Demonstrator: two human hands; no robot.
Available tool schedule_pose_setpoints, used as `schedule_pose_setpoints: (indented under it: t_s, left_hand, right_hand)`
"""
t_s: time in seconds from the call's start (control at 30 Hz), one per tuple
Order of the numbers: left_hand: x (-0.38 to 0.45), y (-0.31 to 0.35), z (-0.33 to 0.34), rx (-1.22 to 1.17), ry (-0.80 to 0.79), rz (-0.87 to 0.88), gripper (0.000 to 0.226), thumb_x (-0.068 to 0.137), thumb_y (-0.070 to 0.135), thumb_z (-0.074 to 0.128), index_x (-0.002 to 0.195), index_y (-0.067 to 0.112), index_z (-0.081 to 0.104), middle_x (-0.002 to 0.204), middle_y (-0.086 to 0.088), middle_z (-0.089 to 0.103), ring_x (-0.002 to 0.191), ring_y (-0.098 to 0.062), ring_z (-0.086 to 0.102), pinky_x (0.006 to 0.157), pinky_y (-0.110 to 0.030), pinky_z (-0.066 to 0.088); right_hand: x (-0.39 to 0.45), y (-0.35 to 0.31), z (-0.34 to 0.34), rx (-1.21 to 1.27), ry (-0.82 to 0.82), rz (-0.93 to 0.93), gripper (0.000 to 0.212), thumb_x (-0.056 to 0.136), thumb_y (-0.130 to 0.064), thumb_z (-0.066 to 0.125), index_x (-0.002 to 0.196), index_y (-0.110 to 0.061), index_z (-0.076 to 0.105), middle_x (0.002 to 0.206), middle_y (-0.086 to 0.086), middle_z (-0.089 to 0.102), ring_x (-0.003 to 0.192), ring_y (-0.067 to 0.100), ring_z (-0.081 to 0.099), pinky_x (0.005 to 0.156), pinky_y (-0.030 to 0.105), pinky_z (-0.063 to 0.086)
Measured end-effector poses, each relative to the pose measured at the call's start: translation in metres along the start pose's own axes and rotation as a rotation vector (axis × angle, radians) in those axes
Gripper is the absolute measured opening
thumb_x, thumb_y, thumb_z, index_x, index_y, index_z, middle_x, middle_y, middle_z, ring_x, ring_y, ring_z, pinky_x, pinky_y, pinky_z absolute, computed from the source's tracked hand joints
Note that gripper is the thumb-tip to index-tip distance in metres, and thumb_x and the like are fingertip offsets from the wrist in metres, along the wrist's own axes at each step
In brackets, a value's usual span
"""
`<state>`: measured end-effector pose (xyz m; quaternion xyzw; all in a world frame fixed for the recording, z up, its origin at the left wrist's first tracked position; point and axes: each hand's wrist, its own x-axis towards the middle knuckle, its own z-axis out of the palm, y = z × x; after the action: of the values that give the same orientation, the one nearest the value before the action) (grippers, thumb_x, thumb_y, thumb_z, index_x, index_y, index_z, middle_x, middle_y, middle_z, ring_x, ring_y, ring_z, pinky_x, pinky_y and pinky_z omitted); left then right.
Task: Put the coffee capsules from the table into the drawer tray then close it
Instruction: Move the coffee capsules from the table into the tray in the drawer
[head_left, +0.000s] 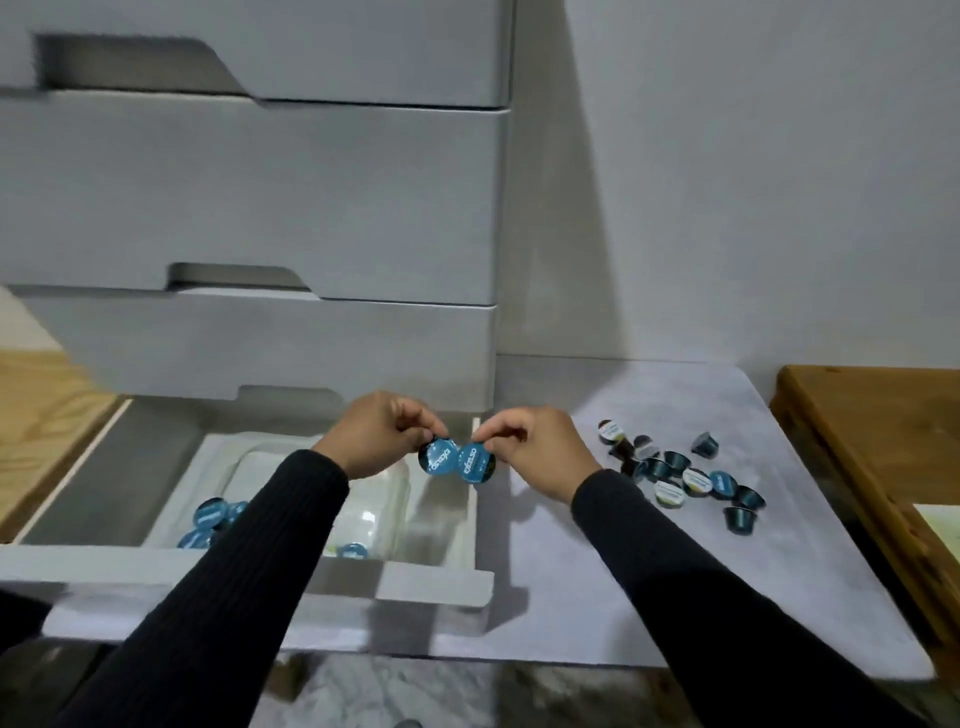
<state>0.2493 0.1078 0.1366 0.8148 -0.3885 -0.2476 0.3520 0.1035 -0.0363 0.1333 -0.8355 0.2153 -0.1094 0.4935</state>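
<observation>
My left hand (382, 434) pinches a blue-lidded coffee capsule (438, 455) by its rim. My right hand (535, 447) pinches a second blue-lidded capsule (475, 462) right beside the first; the two lids touch. Both hang over the right side of the open bottom drawer (436, 584). Inside the drawer lies a clear plastic tray (384, 499) with several blue capsules (210, 514) at its left and front, partly hidden by my left sleeve. A pile of several dark capsules (680, 475) lies on the grey table (649, 597) to the right.
A grey drawer cabinet (260, 208) with shut upper drawers rises behind the open drawer. A wooden board (872, 441) stands at the right edge of the table. A wooden surface (47, 410) shows at the left. The wall (753, 182) is behind the table.
</observation>
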Motion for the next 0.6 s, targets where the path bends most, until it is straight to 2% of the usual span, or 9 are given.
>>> schedule_pose_setpoints:
  t_s: [0.03,0.1,0.17,0.27,0.47,0.6]
  left_hand:
    - [-0.002,-0.014,-0.012,-0.002,-0.027,-0.011,0.027,0.086,0.003,0.060,0.078,0.026,0.072,0.084,-0.003,0.075,0.073,-0.009,0.064,0.081,-0.026,0.052]
    - [-0.004,-0.040,-0.034,0.047,-0.058,-0.033,0.024,0.086,0.003,0.059,0.081,0.021,0.073,0.082,-0.003,0.074,0.071,-0.005,0.063,0.077,-0.021,0.051]
    - [-0.004,-0.065,-0.050,0.117,-0.089,-0.039,0.019,0.086,0.006,0.060,0.085,0.018,0.074,0.075,0.005,0.071,0.065,0.005,0.060,0.070,-0.011,0.048]
    - [-0.002,-0.098,-0.064,0.170,-0.182,-0.047,0.017,0.087,0.010,0.061,0.087,0.020,0.074,0.075,0.013,0.067,0.069,0.005,0.058,0.072,-0.011,0.047]
    - [0.003,-0.145,-0.066,0.133,-0.315,-0.112,0.030,0.078,-0.002,0.059,0.073,0.024,0.073,0.071,0.014,0.068,0.067,0.002,0.059,0.068,-0.010,0.046]
    - [0.007,-0.161,-0.061,0.152,-0.407,-0.104,0.032,0.079,-0.003,0.058,0.075,0.024,0.075,0.067,0.022,0.067,0.069,0.005,0.060,0.067,-0.008,0.048]
  right_hand:
    - [0.008,-0.006,0.015,-0.029,-0.038,-0.004,0.016,0.081,0.000,0.061,0.086,-0.010,0.073,0.069,-0.011,0.062,0.058,-0.006,0.055,0.059,0.003,0.042]
    - [0.023,-0.018,0.046,-0.082,-0.112,0.000,0.017,0.081,-0.001,0.061,0.085,-0.012,0.074,0.070,-0.011,0.065,0.063,-0.001,0.056,0.065,0.008,0.046]
    - [0.037,-0.026,0.078,-0.132,-0.176,0.007,0.017,0.080,0.000,0.061,0.086,-0.010,0.074,0.081,0.000,0.072,0.072,0.008,0.060,0.072,0.014,0.048]
    - [0.055,-0.027,0.114,-0.205,-0.229,0.055,0.017,0.080,-0.001,0.061,0.085,-0.011,0.074,0.086,0.002,0.072,0.079,0.011,0.063,0.079,0.022,0.050]
    - [0.073,-0.021,0.158,-0.322,-0.279,0.182,0.021,0.080,-0.002,0.058,0.080,-0.016,0.074,0.079,-0.005,0.066,0.081,0.012,0.062,0.078,0.024,0.051]
    - [0.076,-0.019,0.173,-0.432,-0.349,0.174,0.026,0.079,0.001,0.054,0.083,-0.015,0.074,0.088,0.002,0.072,0.076,0.009,0.057,0.072,0.017,0.042]
